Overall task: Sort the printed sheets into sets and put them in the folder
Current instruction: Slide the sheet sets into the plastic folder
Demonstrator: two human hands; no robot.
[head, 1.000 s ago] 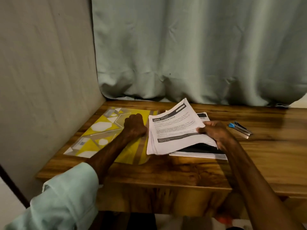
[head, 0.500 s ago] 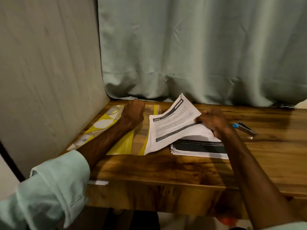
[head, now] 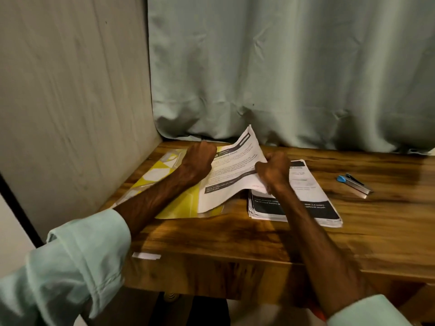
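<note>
Table (head: 381, 231), one folder (head: 181, 203), one stack (head: 313, 187), held sheets (head: 230, 175)

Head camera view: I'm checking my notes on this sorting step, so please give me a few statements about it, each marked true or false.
1. The right hand grips a set of printed sheets held up over the folder. True.
2. The stapler lies on top of the paper stack. False: it lies on the wooden table, right of the stack and apart from it.
3. The yellow folder lies left of the paper stack. True.
4. The left hand holds the stapler. False: it is at the folder's far end with its fingers curled, and what it grips is unclear.
</note>
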